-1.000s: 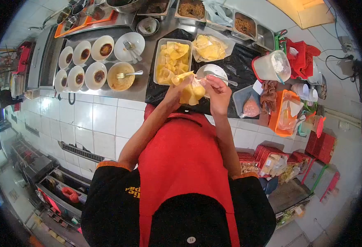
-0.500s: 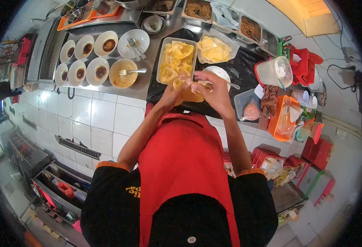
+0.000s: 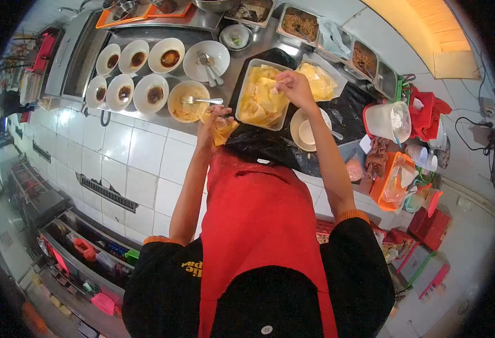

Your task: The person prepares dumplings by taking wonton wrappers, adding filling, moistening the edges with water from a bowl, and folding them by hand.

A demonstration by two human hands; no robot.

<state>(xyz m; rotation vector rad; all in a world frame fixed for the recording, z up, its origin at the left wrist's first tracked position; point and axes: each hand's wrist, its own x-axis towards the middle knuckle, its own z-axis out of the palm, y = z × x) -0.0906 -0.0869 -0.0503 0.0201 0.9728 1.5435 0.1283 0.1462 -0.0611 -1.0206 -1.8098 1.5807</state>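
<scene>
Thin yellow wonton wrappers (image 3: 225,134) hang from my left hand (image 3: 216,120), whose fingers are closed on them near the table's front edge. A small pale patch beside its thumb is too unclear to name. My right hand (image 3: 296,90) reaches over the far right side of a clear plastic container (image 3: 242,104), its fingertips pinched on a folded yellow wonton at the top of the pile. Folded wontons (image 3: 264,101) fill that container. Just right of it, more flat yellow wrappers (image 3: 318,83) lie on white plastic. Nearer to me, below my right wrist, is a pale bowl (image 3: 302,130).
On the left stand white bowls with dark sauce (image 3: 149,94), a plate with forks and spoons (image 3: 194,62) and a bowl with a fork across it (image 3: 182,112). Metal trays of food (image 3: 299,23) line the back. A white tub (image 3: 388,121) and orange basket (image 3: 391,183) are right.
My hands were together over a wrapper in front of the container. They have parted: the left moved left with wrappers, the right went up to the wonton pile. The view has shifted slightly.
</scene>
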